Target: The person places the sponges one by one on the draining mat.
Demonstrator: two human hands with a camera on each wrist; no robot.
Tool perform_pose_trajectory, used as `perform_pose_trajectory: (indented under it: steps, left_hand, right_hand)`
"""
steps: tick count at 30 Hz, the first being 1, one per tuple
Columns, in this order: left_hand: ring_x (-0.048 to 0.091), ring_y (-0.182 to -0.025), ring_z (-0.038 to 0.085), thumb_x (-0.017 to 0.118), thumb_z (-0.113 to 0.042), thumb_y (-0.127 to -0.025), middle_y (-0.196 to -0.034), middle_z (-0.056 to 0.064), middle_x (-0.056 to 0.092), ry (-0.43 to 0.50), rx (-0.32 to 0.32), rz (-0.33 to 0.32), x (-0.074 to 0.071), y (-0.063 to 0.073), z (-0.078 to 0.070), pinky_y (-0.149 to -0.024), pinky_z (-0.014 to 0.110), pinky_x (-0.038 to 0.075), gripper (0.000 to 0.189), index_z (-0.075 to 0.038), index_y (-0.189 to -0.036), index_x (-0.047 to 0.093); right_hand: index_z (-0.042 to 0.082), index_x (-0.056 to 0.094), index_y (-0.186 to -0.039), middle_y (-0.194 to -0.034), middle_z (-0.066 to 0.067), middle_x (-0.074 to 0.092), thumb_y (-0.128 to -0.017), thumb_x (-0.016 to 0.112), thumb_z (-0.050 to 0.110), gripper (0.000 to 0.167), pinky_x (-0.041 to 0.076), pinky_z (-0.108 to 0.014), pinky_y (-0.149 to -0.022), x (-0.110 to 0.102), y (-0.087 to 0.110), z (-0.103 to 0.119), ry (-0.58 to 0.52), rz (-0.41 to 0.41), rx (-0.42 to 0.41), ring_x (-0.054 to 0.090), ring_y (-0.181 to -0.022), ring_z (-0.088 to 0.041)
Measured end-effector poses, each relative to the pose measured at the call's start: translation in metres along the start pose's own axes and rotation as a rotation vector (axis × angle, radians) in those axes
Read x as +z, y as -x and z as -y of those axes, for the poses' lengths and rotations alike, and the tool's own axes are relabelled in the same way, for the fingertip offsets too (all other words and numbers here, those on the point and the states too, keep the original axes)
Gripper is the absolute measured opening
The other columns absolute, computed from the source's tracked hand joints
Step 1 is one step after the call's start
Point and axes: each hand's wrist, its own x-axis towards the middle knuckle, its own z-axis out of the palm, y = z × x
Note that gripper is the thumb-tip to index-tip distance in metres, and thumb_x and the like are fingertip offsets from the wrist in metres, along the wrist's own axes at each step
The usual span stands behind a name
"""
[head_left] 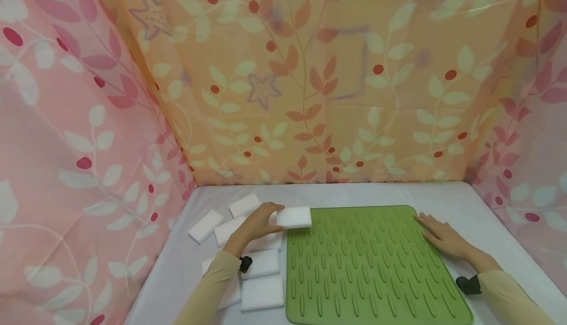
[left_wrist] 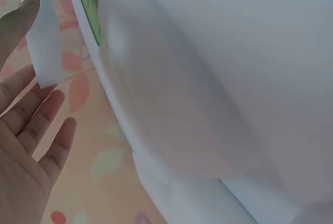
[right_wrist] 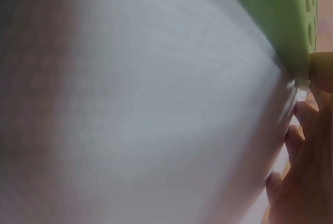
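My left hand (head_left: 260,222) pinches a white sponge block (head_left: 294,217) between thumb and fingers. That block is held over the far left corner of a green ridged mat (head_left: 367,266). In the left wrist view the thumb lies on one face of the block, with fingers behind its other side. My right hand (head_left: 449,239) rests at the mat's right edge, fingers extended. The right wrist view has the thumb at the mat's rim (right_wrist: 299,60) and the other fingertips down on the white table surface.
Several more white blocks lie left of the mat, among them a near one (head_left: 263,293), a far one (head_left: 245,206) and a slanted one (head_left: 206,226). Some sit partly under my left forearm. Floral curtains (head_left: 310,79) enclose the white table (head_left: 345,193) at the back and sides.
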Motion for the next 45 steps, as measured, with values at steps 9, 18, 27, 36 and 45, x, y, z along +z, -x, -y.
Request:
perform_pose_trajectory:
  steps: [9,18,27,36,45]
  left_hand:
    - [0.049,-0.118,0.029,0.069,-0.046,-0.079,-0.127,0.007,0.055,-0.077,-0.022,0.021,0.013,-0.018,-0.003,-0.095,0.050,0.039,0.063,-0.013,-0.130,0.053]
    - [0.050,-0.115,0.027,0.068,-0.050,-0.078,-0.125,0.004,0.054,-0.122,-0.040,0.052,0.025,-0.031,-0.001,-0.093,0.050,0.040,0.063,-0.017,-0.129,0.053]
    - [0.050,-0.113,0.027,0.069,-0.051,-0.077,-0.123,0.004,0.054,-0.157,-0.060,0.060,0.031,-0.041,-0.005,-0.091,0.048,0.041,0.063,-0.017,-0.128,0.053]
    - [0.048,-0.115,0.028,0.071,-0.050,-0.076,-0.125,0.005,0.054,-0.170,-0.083,0.068,0.032,-0.042,-0.006,-0.091,0.050,0.040,0.064,-0.017,-0.127,0.053]
    - [0.046,-0.117,0.030,0.071,-0.051,-0.075,-0.128,0.006,0.052,-0.133,-0.107,0.096,0.031,-0.040,-0.006,-0.094,0.051,0.038,0.069,-0.017,-0.132,0.049]
  right_hand:
    - [0.005,0.036,-0.141,-0.138,-0.034,0.033,-0.095,0.050,0.020,0.050,0.011,-0.073,-0.094,0.003,0.003,-0.003,0.002,-0.021,-0.008,0.017,-0.137,-0.041]
    - [0.003,0.037,-0.140,-0.138,-0.035,0.033,-0.094,0.052,0.019,0.051,0.013,-0.074,-0.092,0.003,0.000,-0.003,-0.003,-0.016,-0.013,0.024,-0.129,-0.054]
    - [0.002,0.037,-0.140,-0.137,-0.036,0.033,-0.094,0.051,0.018,0.051,0.011,-0.074,-0.093,0.002,-0.001,-0.004,-0.013,-0.019,-0.014,0.025,-0.125,-0.058]
    - [0.000,0.037,-0.139,-0.137,-0.036,0.033,-0.095,0.051,0.018,0.050,0.011,-0.074,-0.093,0.000,-0.001,-0.002,-0.014,-0.013,-0.007,0.024,-0.126,-0.057]
    - [-0.001,0.037,-0.138,-0.136,-0.037,0.032,-0.095,0.051,0.017,0.050,0.011,-0.074,-0.092,0.001,-0.001,-0.001,-0.020,-0.019,-0.008,0.026,-0.123,-0.060]
